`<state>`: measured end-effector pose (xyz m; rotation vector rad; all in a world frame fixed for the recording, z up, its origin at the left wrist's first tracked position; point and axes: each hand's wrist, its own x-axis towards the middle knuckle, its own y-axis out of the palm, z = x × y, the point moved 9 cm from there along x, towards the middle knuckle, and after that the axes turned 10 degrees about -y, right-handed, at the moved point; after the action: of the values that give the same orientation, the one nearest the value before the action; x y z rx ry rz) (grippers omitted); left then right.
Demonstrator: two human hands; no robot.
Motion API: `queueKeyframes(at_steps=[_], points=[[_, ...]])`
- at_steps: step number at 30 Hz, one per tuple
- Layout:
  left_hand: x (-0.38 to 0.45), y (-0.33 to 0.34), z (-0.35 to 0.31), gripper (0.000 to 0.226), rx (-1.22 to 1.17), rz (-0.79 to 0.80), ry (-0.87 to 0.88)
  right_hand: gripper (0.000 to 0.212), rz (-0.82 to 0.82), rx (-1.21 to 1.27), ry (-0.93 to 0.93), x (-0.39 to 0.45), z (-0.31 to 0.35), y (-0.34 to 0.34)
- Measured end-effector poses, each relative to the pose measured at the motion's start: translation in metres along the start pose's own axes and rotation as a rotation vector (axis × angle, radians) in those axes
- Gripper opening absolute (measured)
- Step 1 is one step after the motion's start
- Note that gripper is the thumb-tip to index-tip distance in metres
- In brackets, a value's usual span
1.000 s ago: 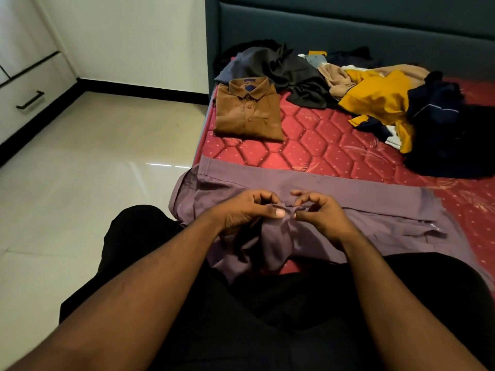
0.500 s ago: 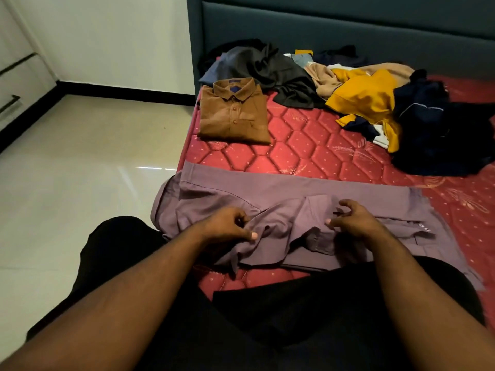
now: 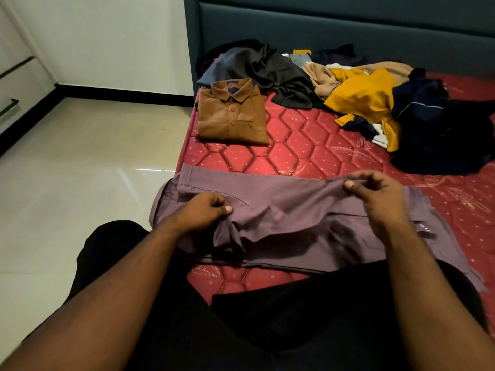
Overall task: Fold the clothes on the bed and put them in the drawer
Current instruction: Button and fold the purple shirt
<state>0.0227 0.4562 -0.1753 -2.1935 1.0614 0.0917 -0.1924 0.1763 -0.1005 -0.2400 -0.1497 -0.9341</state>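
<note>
A purple shirt (image 3: 284,207) lies spread across the near edge of the red quilted mattress (image 3: 302,145). My left hand (image 3: 205,211) pinches a fold of its cloth at the left. My right hand (image 3: 375,194) pinches and lifts another part of the cloth, raised a little and farther to the right. A brown shirt (image 3: 233,116) lies neatly folded near the mattress's left edge. A heap of unfolded clothes sits by the headboard: a dark grey garment (image 3: 270,68), a yellow garment (image 3: 364,95), a beige garment (image 3: 321,76) and dark navy garments (image 3: 434,121).
White drawers with a black handle (image 3: 8,105) stand at the far left across the shiny tiled floor (image 3: 80,170). A dark teal headboard (image 3: 348,28) backs the bed. My black-clad legs (image 3: 241,317) rest at the mattress's near edge.
My hands were together at the shirt's middle and have moved apart. The right hand has gone right and up, stretching the cloth; the left stays low at the left.
</note>
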Motion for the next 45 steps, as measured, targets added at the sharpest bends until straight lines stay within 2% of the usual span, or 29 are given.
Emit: queueKeyframes(at_steps=[1, 3, 5, 7, 9, 10, 12, 14, 16, 19, 21, 23, 26, 28, 29, 31, 32, 35, 37, 39, 42, 45], points=[[0.000, -0.002, 0.002, 0.020, -0.047, -0.006, -0.015, 0.034, -0.037, 0.096, -0.060, 0.004, 0.011, -0.010], [0.002, -0.002, 0.012, 0.020, -0.085, -0.002, -0.048, 0.043, -0.031, 0.129, -0.032, 0.001, 0.011, -0.027], [0.005, 0.000, 0.020, 0.019, -0.031, 0.003, -0.060, 0.045, -0.004, -0.139, 0.124, -0.006, -0.021, -0.049], [0.005, 0.004, 0.019, 0.018, 0.060, 0.014, -0.033, 0.027, -0.140, -0.409, 0.297, -0.005, -0.054, -0.084], [0.003, 0.015, 0.014, 0.028, 0.089, 0.073, 0.019, 0.012, -0.271, -0.373, 0.397, -0.007, -0.068, -0.093], [0.003, 0.020, 0.012, 0.041, 0.101, 0.090, 0.056, 0.007, -0.261, -0.319, 0.417, -0.006, -0.071, -0.083], [0.005, 0.024, 0.011, 0.059, 0.177, 0.082, 0.102, 0.009, -0.116, -0.264, 0.465, -0.011, -0.076, -0.048], [0.005, 0.029, 0.006, 0.066, 0.298, 0.061, 0.167, 0.024, -0.004, -0.266, 0.487, -0.016, -0.080, -0.017], [0.002, 0.033, -0.001, 0.072, 0.365, 0.062, 0.193, 0.036, 0.028, -0.292, 0.489, -0.018, -0.085, 0.001], [-0.005, 0.041, -0.012, 0.089, 0.438, 0.082, 0.220, 0.035, 0.110, -0.241, 0.536, -0.028, -0.094, 0.030], [-0.010, 0.052, -0.017, 0.083, 0.449, 0.151, 0.204, 0.029, 0.143, -0.186, 0.527, -0.033, -0.096, 0.044], [-0.014, 0.059, -0.021, 0.079, 0.321, 0.168, 0.167, 0.025, 0.131, -0.095, 0.509, -0.033, -0.088, 0.047], [-0.014, 0.051, -0.029, 0.047, -0.105, -0.014, 0.184, 0.010, 0.117, 0.031, 0.468, -0.027, -0.066, 0.021], [-0.013, 0.037, -0.026, 0.016, -0.340, -0.168, 0.189, 0.009, 0.121, -0.228, 0.454, -0.022, -0.066, -0.025], [-0.012, 0.030, -0.022, 0.010, -0.353, -0.246, 0.183, 0.013, 0.112, -0.427, 0.496, -0.024, -0.071, -0.050], [-0.007, 0.024, -0.020, 0.010, -0.197, -0.307, 0.188, 0.029, 0.095, -0.736, 0.558, -0.025, -0.088, -0.085], [-0.004, 0.027, -0.019, 0.010, -0.102, -0.268, 0.181, 0.030, 0.065, -0.762, 0.553, -0.021, -0.098, -0.091], [0.004, 0.049, -0.008, 0.016, 0.272, -0.064, 0.114, 0.012, 0.026, -0.656, 0.388, -0.005, -0.087, -0.059], [0.003, 0.062, -0.003, 0.027, 0.461, 0.046, 0.116, 0.024, 0.056, -0.585, 0.362, 0.000, -0.086, -0.036], [-0.002, 0.070, 0.002, 0.037, 0.511, 0.160, 0.083, 0.037, 0.175, -0.577, 0.422, -0.008, -0.095, -0.022], [-0.004, 0.068, 0.011, 0.045, 0.600, 0.265, -0.010, 0.032, 0.290, -0.530, 0.553, -0.024, -0.107, -0.022], [-0.004, 0.058, 0.010, 0.038, 0.590, 0.233, 0.018, 0.022, 0.382, -0.574, 0.543, -0.026, -0.098, -0.025]])
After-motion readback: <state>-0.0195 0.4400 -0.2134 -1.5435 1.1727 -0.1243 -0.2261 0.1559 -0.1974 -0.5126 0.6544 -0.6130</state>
